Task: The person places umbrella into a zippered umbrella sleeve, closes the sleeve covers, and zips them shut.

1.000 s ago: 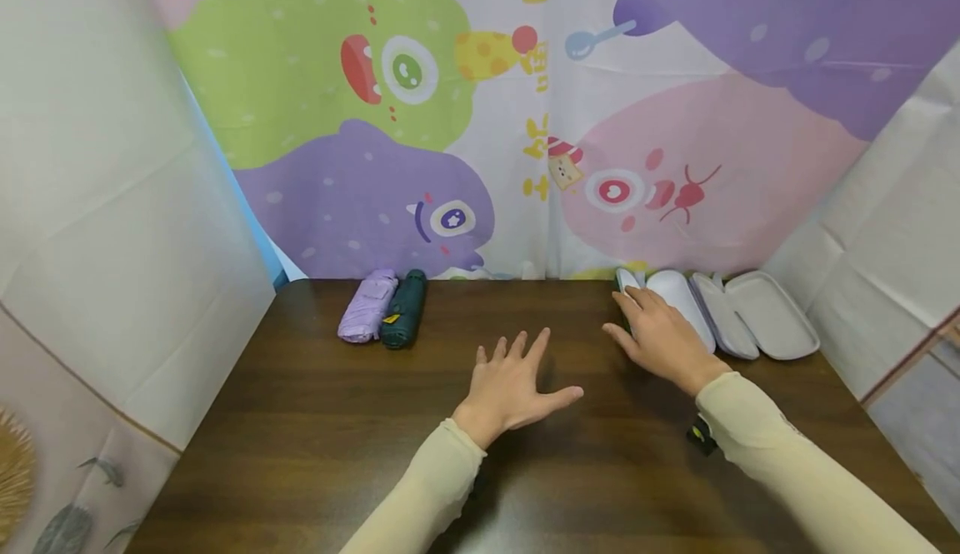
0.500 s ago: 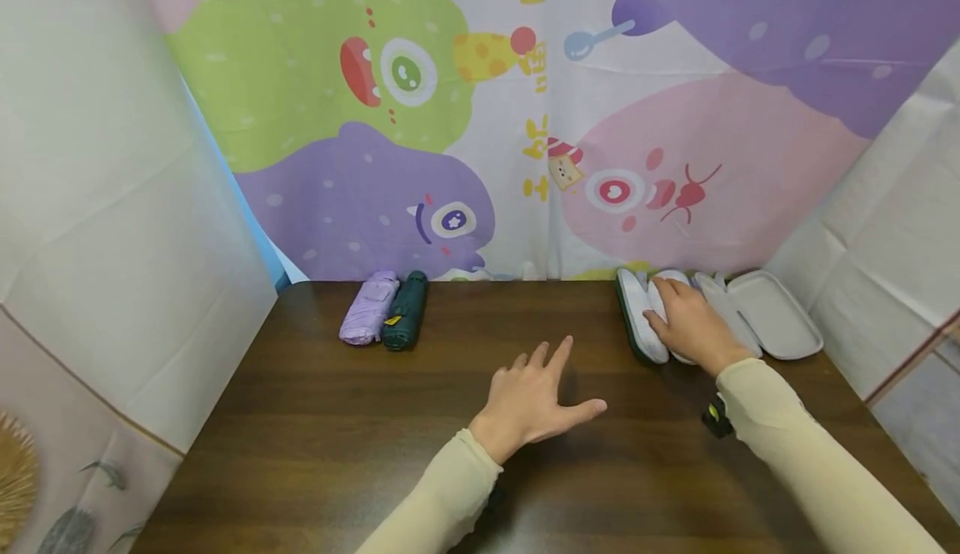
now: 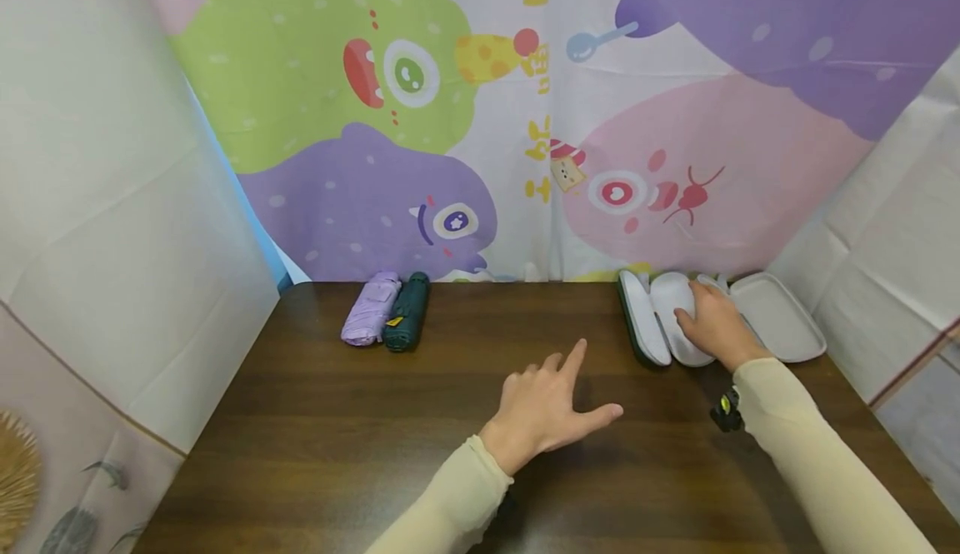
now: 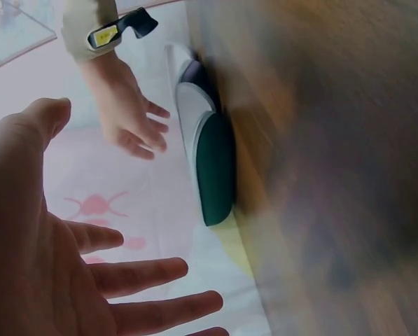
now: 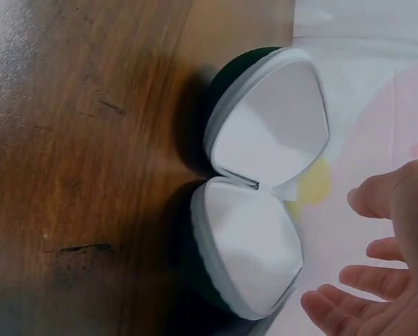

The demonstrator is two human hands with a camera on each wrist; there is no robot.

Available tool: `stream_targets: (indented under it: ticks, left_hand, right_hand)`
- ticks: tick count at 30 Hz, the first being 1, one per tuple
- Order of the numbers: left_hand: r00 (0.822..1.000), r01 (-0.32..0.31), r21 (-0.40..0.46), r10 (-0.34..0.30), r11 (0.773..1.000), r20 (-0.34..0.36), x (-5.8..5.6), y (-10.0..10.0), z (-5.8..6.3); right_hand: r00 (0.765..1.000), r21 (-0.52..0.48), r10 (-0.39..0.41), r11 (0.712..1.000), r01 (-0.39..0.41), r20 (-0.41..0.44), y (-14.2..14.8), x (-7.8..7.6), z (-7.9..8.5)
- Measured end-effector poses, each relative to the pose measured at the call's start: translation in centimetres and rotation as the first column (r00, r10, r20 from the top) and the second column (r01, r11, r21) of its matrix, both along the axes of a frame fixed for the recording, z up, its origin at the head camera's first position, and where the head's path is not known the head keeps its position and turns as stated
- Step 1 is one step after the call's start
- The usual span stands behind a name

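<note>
My right hand [image 3: 712,321] hovers over two unzipped hard cases at the back right, fingers loosely bent and holding nothing. Beneath its left side lies a dark green zip case [image 3: 645,321], spread wide, its white lining [image 5: 265,126] bare in the right wrist view. To its right is a second case [image 3: 780,316] with a pale grey inside, its left half partly hidden by that hand. The left wrist view shows the green shell [image 4: 217,168] apart from the fingers. My left hand [image 3: 542,408] hangs over the middle of the table, fingers spread, thumb out, touching nothing.
Two folded compact umbrellas, one lilac [image 3: 371,310] and one dark green [image 3: 407,312], lie side by side at the back left of the brown table [image 3: 360,446]. A cartoon-print curtain [image 3: 525,121] hangs behind the table, with pale cloth on both sides.
My right hand has shifted right, from the green case's left half to the area between the cases. The left hand has drifted right and a little nearer. The cases and umbrellas stay put.
</note>
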State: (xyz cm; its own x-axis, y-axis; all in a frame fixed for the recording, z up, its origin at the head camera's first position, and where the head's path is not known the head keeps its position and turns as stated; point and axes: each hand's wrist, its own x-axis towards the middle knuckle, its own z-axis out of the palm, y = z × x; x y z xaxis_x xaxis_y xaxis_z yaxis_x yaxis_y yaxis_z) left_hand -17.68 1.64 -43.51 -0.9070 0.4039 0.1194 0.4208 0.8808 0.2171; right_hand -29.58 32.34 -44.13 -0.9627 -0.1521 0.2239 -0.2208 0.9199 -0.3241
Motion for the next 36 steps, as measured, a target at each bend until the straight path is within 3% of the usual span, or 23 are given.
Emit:
stream_targets:
  ticks: [12,22,36]
  left_hand:
    - [1.000,-0.006,0.019,0.006,1.000,0.021,0.0,0.8,-0.9]
    - [1.000,-0.001,0.040,0.003,0.999,-0.029,-0.1,1.1,-1.6]
    - [1.000,-0.020,0.011,0.020,1.000,0.016,-0.2,1.7,-2.4]
  right_hand:
    - [0.997,0.009,-0.009,1.000,0.009,-0.079,0.8,-0.1,-1.1]
    - [0.996,0.044,-0.026,0.999,0.029,-0.085,1.2,0.2,-1.7]
    - [0.996,0.043,-0.032,0.998,0.035,-0.084,1.7,0.3,-1.9]
